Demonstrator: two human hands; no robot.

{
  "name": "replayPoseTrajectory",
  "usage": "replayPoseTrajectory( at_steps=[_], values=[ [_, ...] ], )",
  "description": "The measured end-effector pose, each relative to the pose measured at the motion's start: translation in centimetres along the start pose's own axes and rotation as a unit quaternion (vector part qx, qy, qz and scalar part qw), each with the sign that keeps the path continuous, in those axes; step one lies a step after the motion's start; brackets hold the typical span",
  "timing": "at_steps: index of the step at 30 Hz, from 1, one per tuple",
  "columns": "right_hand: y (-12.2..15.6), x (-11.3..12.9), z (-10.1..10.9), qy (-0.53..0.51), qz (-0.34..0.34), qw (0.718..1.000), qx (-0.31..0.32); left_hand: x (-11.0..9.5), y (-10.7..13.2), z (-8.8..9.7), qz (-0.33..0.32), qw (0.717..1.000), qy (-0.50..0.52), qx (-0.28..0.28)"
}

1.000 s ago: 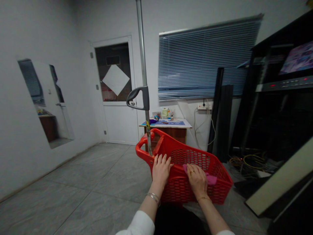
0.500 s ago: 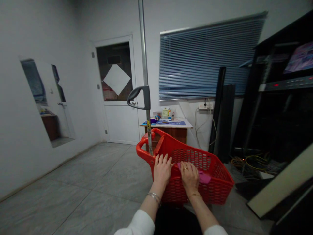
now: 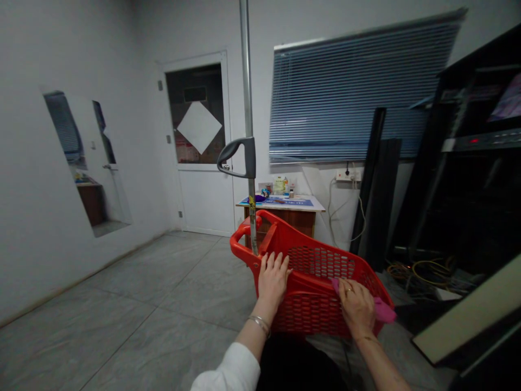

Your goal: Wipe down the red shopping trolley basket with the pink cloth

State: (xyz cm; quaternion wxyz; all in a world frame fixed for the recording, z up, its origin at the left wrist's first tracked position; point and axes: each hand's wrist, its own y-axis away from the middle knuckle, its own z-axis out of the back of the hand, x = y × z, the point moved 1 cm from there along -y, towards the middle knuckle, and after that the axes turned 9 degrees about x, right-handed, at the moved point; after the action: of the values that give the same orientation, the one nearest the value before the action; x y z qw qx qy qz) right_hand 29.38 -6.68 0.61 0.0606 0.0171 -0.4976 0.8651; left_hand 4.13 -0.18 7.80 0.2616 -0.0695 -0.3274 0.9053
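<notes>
A red plastic shopping cart point(image 3: 313, 307) with lattice sides stands in front of me, its handle end to the left. My left hand point(image 3: 273, 276) lies over the near rim close to that handle, fingers stretched out and slightly apart. Farther right along the same rim, my right hand point(image 3: 358, 304) is closed on a pink cloth point(image 3: 385, 310), pressing it against the rim. Part of the cloth sticks out on both sides of the hand. A metal pole point(image 3: 248, 98) with a grey loop handle point(image 3: 253, 157) rises upright at the cart's handle end.
Behind the cart is a small table point(image 3: 319, 205) with bottles and small items on it. A white door point(image 3: 205, 198) is at the back left, and a mirror point(image 3: 89, 174) hangs on the left wall. Black racks, loose cables point(image 3: 431, 270) and a pale slanted panel point(image 3: 468, 301) stand at right.
My right hand has slid right along the near rim with the pink cloth, toward the cart's far right end. My left hand stays at its place on the rim. The view has shifted slightly.
</notes>
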Motion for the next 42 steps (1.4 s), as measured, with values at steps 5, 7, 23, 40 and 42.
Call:
replayPoseTrajectory(
  at_steps=[5,7,23,40,42],
  values=[
    [-2.1,8.2,-1.0,-0.024,0.027,0.999,0.008,-0.1,0.1,0.1,0.001,1.0,-0.003,-0.003],
    [-2.8,11.0,-1.3,-0.04,0.014,0.999,0.005,0.1,0.2,0.2,-0.003,1.0,-0.002,-0.003],
    [0.1,1.3,0.3,0.003,-0.005,1.0,0.016,0.8,-0.1,0.0,-0.004,1.0,0.002,0.004],
    [0.0,4.0,0.6,-0.02,0.037,0.998,0.057,2.5,0.1,1.2,-0.019,0.999,-0.019,0.021],
    [0.5,2.2,1.0,-0.006,0.032,0.998,0.057,2.4,0.1,1.3,-0.018,0.999,-0.019,0.021]
  ],
)
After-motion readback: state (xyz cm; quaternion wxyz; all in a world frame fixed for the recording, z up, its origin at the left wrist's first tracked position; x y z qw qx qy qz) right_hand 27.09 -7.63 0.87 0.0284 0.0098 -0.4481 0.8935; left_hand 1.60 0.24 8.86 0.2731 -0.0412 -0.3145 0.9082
